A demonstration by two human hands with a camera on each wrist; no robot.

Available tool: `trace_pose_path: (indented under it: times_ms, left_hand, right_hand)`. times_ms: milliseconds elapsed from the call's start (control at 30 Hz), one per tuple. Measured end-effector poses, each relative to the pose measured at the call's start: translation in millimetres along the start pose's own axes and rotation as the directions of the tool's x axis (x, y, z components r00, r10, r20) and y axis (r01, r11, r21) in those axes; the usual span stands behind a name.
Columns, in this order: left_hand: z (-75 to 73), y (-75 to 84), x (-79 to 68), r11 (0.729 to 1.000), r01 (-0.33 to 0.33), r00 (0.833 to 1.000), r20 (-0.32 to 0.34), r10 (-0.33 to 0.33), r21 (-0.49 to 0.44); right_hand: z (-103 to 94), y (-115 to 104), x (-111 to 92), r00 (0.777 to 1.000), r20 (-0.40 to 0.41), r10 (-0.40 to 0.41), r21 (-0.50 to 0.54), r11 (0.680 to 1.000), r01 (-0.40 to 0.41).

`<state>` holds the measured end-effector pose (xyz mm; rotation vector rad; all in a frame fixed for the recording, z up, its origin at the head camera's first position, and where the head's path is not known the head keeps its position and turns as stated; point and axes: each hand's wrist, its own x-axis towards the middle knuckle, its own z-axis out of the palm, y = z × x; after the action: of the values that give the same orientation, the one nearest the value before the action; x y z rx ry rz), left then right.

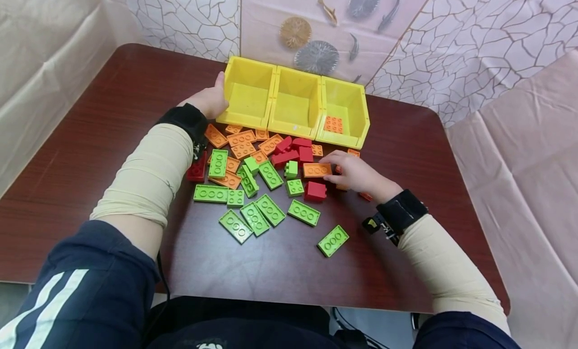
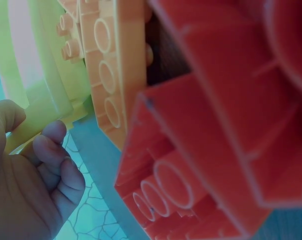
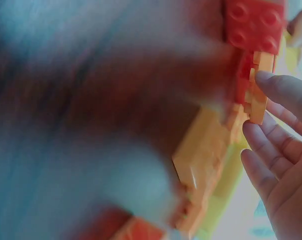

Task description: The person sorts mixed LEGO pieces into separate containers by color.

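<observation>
My left hand (image 1: pixel 211 99) grips the left end of a yellow three-compartment bin (image 1: pixel 272 96); in the left wrist view the thumb and curled fingers (image 2: pixel 53 155) meet at its rim. My right hand (image 1: pixel 356 173) pinches the right end of an orange building brick (image 1: pixel 316 170), which lies among the other bricks. The right wrist view shows this orange brick (image 3: pixel 259 95) edge-on between thumb and fingers. One orange brick (image 1: pixel 333 124) sits in the bin's right compartment. Red bricks (image 1: pixel 315 191) are close by the right hand.
Several green bricks (image 1: pixel 303 212) are spread toward the front of the brown table (image 1: pixel 217 269). More orange bricks (image 1: pixel 241 137) lie along the bin's front, and a dark red brick (image 1: pixel 196 169) rests beside the left wrist. Some orange pieces are partly hidden behind the right hand.
</observation>
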<state>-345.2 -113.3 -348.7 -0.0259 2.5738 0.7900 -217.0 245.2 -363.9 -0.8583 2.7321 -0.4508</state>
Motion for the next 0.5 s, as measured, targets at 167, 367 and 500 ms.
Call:
trace_pose_path:
  times_ms: [167, 367, 500]
  left_hand:
    - [-1.0, -0.8, 1.2, 1.000, -0.001, 1.000, -0.007, 0.001, -0.003]
    - [-4.3, -1.5, -2.3, 1.000, -0.010, 1.000, 0.010, 0.010, 0.016]
    - [-2.7, -2.1, -1.9, 1.000, -0.014, 0.999, 0.032, 0.014, 0.012]
  right_hand:
    - [-13.3, 11, -13, 0.995, -0.092, 0.030, 0.012, 1.000, -0.029]
    - [-28.4, 22, -15, 0.969, -0.177, 0.171, 0.002, 0.985, -0.173]
    - [-42.1, 27, -1, 0.936, -0.232, 0.263, -0.021, 0.961, -0.275]
